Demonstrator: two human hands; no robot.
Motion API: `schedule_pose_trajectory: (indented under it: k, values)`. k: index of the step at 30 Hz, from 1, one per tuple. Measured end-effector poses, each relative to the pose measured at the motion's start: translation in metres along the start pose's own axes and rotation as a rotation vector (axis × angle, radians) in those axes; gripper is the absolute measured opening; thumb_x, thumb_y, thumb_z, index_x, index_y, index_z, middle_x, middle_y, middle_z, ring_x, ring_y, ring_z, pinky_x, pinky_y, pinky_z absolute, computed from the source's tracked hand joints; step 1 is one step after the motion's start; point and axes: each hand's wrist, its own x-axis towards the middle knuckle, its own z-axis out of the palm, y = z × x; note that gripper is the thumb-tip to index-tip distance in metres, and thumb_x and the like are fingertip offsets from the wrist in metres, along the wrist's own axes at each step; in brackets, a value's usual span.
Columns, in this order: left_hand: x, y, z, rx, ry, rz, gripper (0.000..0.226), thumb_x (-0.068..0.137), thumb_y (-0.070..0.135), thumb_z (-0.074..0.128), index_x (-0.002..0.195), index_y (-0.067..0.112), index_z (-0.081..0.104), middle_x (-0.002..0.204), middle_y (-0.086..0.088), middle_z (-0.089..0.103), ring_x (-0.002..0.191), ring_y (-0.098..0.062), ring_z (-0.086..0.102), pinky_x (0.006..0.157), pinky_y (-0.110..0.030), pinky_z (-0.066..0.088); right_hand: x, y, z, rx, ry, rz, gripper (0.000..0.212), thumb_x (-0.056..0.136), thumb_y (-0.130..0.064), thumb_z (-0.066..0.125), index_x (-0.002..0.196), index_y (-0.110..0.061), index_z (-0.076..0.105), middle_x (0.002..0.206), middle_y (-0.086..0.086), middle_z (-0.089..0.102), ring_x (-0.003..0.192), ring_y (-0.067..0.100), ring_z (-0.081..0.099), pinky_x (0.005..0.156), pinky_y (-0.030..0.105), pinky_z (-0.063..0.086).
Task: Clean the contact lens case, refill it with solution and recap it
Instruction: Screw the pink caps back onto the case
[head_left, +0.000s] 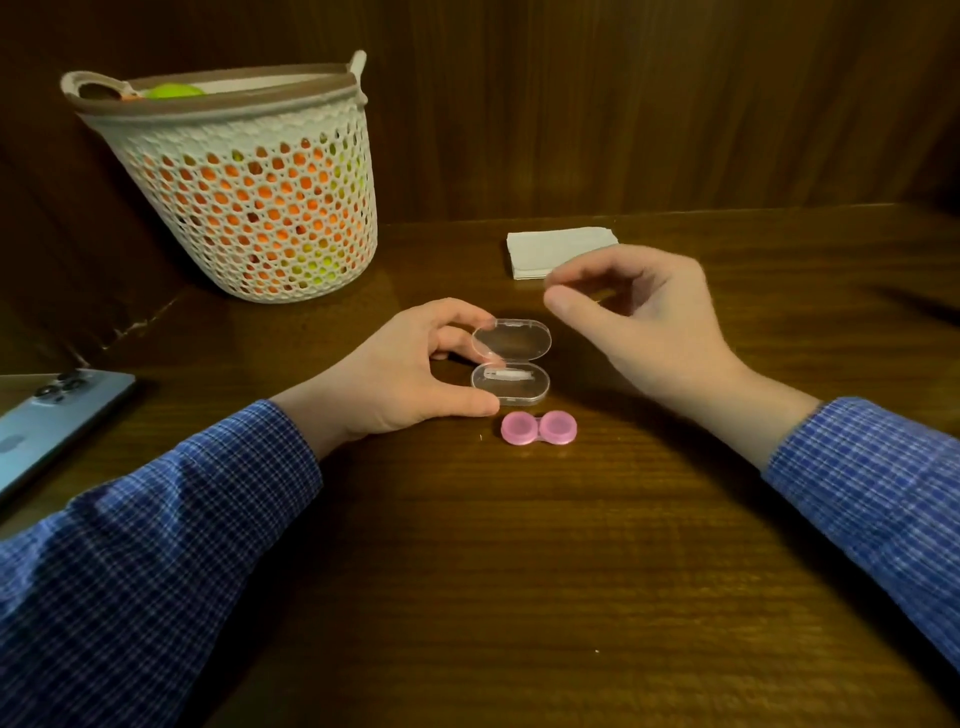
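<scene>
- the pink contact lens case (538, 427) lies flat on the wooden table (519, 571), both round caps on, just in front of the clear plastic box (510, 362) and apart from both your hands; nothing about it looks cleaned or refilled yet.
- the clear plastic box sits open, lid hinged back away from you, with a small white tool-like piece (506, 373) lying in its lower half; what exactly that piece is stays too small to tell.
- your left hand (410, 374) curls round the box's left end, thumb at the near corner and fingers by the lid, probably to keep the light box from sliding.
- your right hand (644, 317) hovers above and to the right of the box, thumb and forefinger brought close as in a pinch; whether they hold anything you cannot tell from here.
- a folded white tissue (558, 249) waits behind the right hand, likely for wiping.
- farther out stand a mesh basket (249, 197) of coloured things at back left and a phone (57, 415) at the left edge.
</scene>
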Motion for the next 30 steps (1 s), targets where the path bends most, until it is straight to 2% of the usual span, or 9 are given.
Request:
schedule_pose_trajectory:
  k: [1,3,6,8,13,18,24,30]
  values:
    - [0.0,0.0,0.001,-0.007,0.006,0.004,0.072,0.074,0.024,0.09,0.135,0.031,0.053,0.112,0.015,0.075,0.112,0.003,0.065,0.108,-0.033,0.045,-0.006,-0.002,-0.006,0.013,-0.031,-0.025,0.011,0.087,-0.025,0.077,0.098,-0.022,0.078,0.094,-0.008,0.076,0.092,0.013,0.071,0.078,0.033,0.062]
    - [0.0,-0.002,0.002,-0.021,0.015,0.015,0.071,0.073,0.024,0.09,0.133,0.032,0.053,0.111,0.017,0.075,0.111,0.005,0.064,0.104,-0.028,0.043,-0.022,-0.004,-0.018,0.002,-0.201,-0.056,0.015,0.084,-0.025,0.078,0.098,-0.019,0.078,0.092,-0.005,0.076,0.086,0.019,0.071,0.076,0.038,0.061]
    - [0.001,-0.002,0.002,-0.016,0.019,0.022,0.074,0.073,0.027,0.09,0.136,0.031,0.052,0.11,0.019,0.075,0.11,0.008,0.063,0.098,-0.023,0.042,-0.041,-0.007,-0.026,-0.093,-0.478,-0.031,0.021,0.08,-0.035,0.081,0.099,-0.027,0.078,0.1,-0.01,0.073,0.087,0.018,0.07,0.072,0.037,0.06]
    - [0.001,-0.002,0.002,-0.004,0.016,0.029,0.076,0.073,0.028,0.09,0.138,0.03,0.052,0.11,0.019,0.074,0.11,0.007,0.063,0.098,-0.024,0.043,-0.044,-0.009,-0.025,-0.144,-0.549,-0.031,0.02,0.079,-0.039,0.08,0.098,-0.031,0.078,0.104,-0.014,0.071,0.091,0.016,0.069,0.07,0.037,0.06]
    - [0.001,0.001,0.002,0.001,0.008,0.035,0.077,0.072,0.029,0.091,0.138,0.029,0.053,0.11,0.019,0.075,0.11,0.006,0.063,0.096,-0.025,0.043,-0.042,-0.013,-0.021,-0.162,-0.56,-0.024,0.018,0.08,-0.038,0.075,0.097,-0.034,0.079,0.099,-0.016,0.073,0.095,0.012,0.069,0.076,0.036,0.061]
    - [0.0,0.003,0.003,-0.006,0.0,0.029,0.074,0.072,0.026,0.091,0.136,0.03,0.054,0.109,0.017,0.075,0.109,0.007,0.063,0.099,-0.027,0.044,-0.035,-0.007,-0.02,-0.103,-0.348,-0.022,0.018,0.085,-0.032,0.074,0.102,-0.033,0.079,0.1,-0.015,0.076,0.1,0.009,0.069,0.085,0.024,0.057]
    - [0.0,0.004,0.004,-0.006,0.003,0.029,0.074,0.072,0.026,0.091,0.137,0.029,0.055,0.109,0.016,0.076,0.11,0.006,0.062,0.101,-0.025,0.041,-0.03,-0.002,-0.008,-0.251,-0.401,-0.096,0.022,0.091,-0.033,0.069,0.109,-0.025,0.079,0.104,-0.015,0.074,0.1,0.004,0.068,0.088,0.023,0.056]
    - [0.002,0.003,0.005,-0.029,-0.005,0.048,0.072,0.072,0.026,0.091,0.135,0.028,0.056,0.108,0.014,0.076,0.109,0.006,0.064,0.1,-0.023,0.038,-0.031,-0.003,-0.005,-0.318,-0.4,-0.143,0.024,0.092,-0.036,0.064,0.108,-0.028,0.079,0.101,-0.013,0.068,0.098,0.006,0.063,0.084,0.024,0.054]
